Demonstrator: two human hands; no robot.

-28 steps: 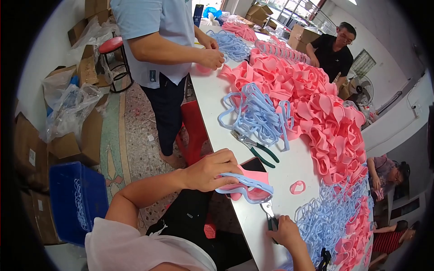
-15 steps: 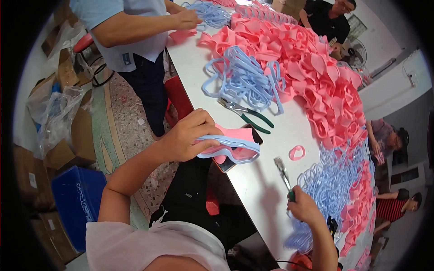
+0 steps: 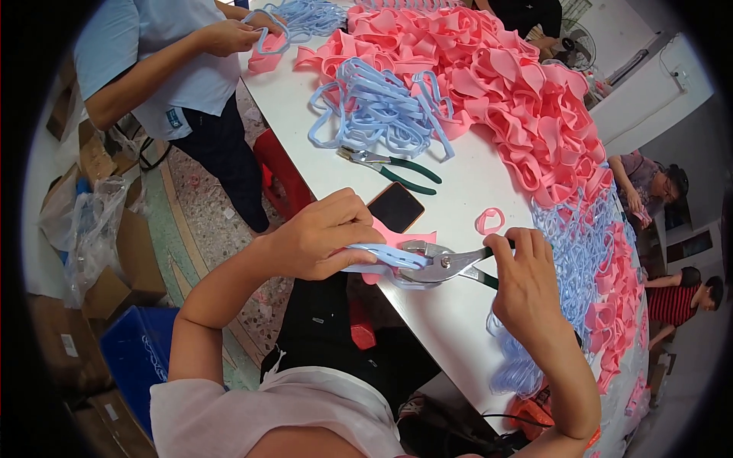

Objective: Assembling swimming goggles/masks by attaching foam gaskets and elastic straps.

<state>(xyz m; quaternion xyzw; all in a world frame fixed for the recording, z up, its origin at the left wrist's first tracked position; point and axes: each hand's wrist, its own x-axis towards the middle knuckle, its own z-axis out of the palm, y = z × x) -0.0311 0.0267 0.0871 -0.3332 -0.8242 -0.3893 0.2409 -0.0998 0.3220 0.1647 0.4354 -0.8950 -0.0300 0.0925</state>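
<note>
My left hand [image 3: 324, 237] is closed on a light blue rim [image 3: 374, 256], a soft plastic loop fitted about a pink flexible piece [image 3: 393, 235]. Thumb and fingers pinch its left end, above the table edge. My right hand [image 3: 527, 282] grips green-handled pliers [image 3: 450, 263], whose silver jaws lie over the rim's right end. Whether the jaws are fully closed on it is hard to see. A second pair of green-handled pliers [image 3: 393, 164] lies on the table beyond. Between them rests a dark phone [image 3: 397, 208].
A heap of pink pieces [image 3: 489, 91] covers the far table, with blue loops [image 3: 382, 107] before it and more blue strips [image 3: 565, 259] at right. A small pink ring [image 3: 489, 221] lies near my right hand. A co-worker's hands [image 3: 233, 37] work at upper left. A blue bin [image 3: 137, 351] stands left.
My right hand has moved up and left, bringing the pliers onto the blue rim. The phone is now uncovered. The co-worker at upper left now holds up a blue loop.
</note>
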